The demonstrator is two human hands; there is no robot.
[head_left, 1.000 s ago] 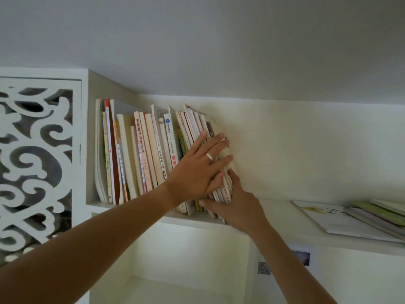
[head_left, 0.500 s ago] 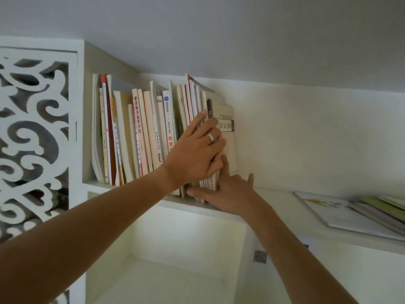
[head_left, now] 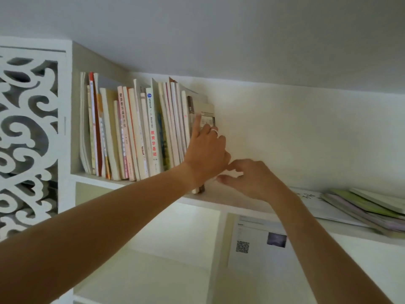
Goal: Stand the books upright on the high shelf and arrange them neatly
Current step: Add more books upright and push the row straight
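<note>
A row of thin books stands nearly upright at the left end of the high white shelf. My left hand rests against the cover of the rightmost book, index finger straight up along it. My right hand hovers just over the shelf beside the foot of that book, fingers loosely curled and holding nothing. It does not touch the books. A pile of flat books lies on the same shelf at the far right.
A white carved lattice panel closes off the left side. The ceiling sits low over the book tops. Below the shelf are open white compartments, and a sheet with a QR code hangs on the divider.
The right-hand books leaned to the right a second ago and now stand straighter. My right hand has come off their base and moved right. My left hand has shifted onto the end book.
</note>
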